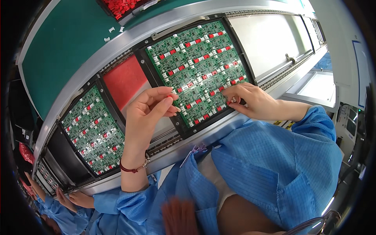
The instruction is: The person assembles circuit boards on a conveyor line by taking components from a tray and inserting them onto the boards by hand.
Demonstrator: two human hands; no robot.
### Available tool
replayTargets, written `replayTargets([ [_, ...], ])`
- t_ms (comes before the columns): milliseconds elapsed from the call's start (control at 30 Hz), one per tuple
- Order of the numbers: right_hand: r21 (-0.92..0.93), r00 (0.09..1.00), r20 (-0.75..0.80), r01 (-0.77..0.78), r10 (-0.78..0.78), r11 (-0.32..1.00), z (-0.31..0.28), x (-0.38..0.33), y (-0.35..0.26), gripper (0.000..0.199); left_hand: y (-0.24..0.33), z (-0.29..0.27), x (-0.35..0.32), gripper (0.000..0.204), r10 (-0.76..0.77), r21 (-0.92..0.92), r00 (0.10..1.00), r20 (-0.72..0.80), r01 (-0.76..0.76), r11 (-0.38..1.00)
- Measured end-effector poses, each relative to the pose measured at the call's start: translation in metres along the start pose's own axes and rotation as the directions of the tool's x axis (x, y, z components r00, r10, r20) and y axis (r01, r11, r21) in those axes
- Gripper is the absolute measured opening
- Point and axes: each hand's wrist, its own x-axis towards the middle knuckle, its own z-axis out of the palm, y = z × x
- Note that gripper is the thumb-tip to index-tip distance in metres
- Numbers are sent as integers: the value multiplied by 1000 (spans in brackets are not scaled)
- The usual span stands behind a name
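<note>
A green circuit-board panel (197,62) with several red and white parts lies in a black carrier frame (142,62) on the conveyor in front of me. My left hand (147,117) hovers at the panel's near-left edge, thumb and fingers pinched on a small red part (169,96). My right hand (252,100) rests on the panel's near-right corner, fingertips pressing a small white and red part (232,100) onto the board.
A second green panel (94,129) sits in its carrier to the left, with a red sheet (124,80) between the two. A bin of red parts (124,7) stands on the green shelf (66,47) behind. Another person's hands (80,199) work at the lower left.
</note>
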Motion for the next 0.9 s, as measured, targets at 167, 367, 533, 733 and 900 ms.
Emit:
replayTargets([
  [167, -20, 1000, 2, 22, -22, 1000, 4, 1, -2, 40, -2, -1, -2, 22, 13, 3, 1000, -14, -13, 1000],
  [367, -58, 1000, -30, 2, -4, 998, 4, 1, 0, 38, -2, -3, 1, 20, 0, -3, 1000, -8, 0, 1000],
  [533, -317, 987, -4, 153, -163, 936, -4, 4, 0, 28, 3, -9, 7, 20, -4, -7, 1000, 15, 4, 1000],
  [733, -238, 984, 58, 176, -167, 955, -23, 18, -12, 22, -1, -11, -12, 21, 0, 106, 1000, -5, 0, 994],
  [900, -311, 923, -230, 231, -309, 922, -58, 80, -4, 16, 4, -21, 2, 33, 151, 22, 988, -45, -150, 988],
])
